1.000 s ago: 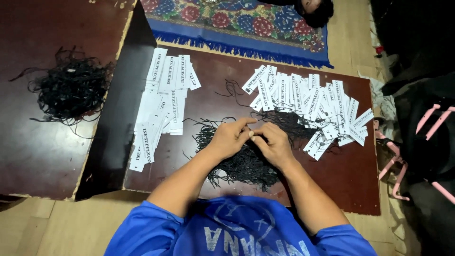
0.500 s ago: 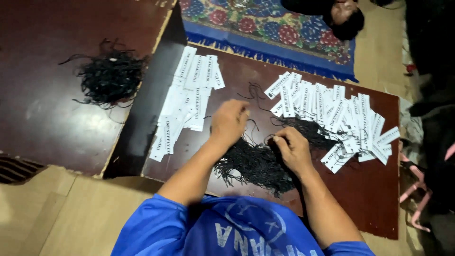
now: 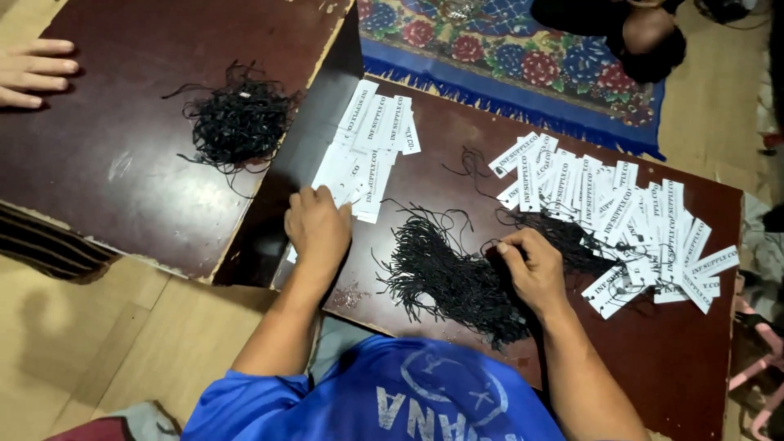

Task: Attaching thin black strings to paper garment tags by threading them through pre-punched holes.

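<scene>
Nearest the wearer, the right hand [image 3: 535, 273] pinches a strand from the pile of black string loops [image 3: 445, 278] on the dark bench [image 3: 694, 367]. The left hand [image 3: 318, 229] lies flat, fingers spread, on the near end of the finished row of white paper tags [image 3: 367, 147]. Farther right, a larger heap of loose tags [image 3: 621, 220] waits (most apparently unstrung). Beyond, on a second bench [image 3: 98, 163], sits another string bundle [image 3: 237, 122], with another person's hand [image 3: 37, 73] at its edge.
</scene>
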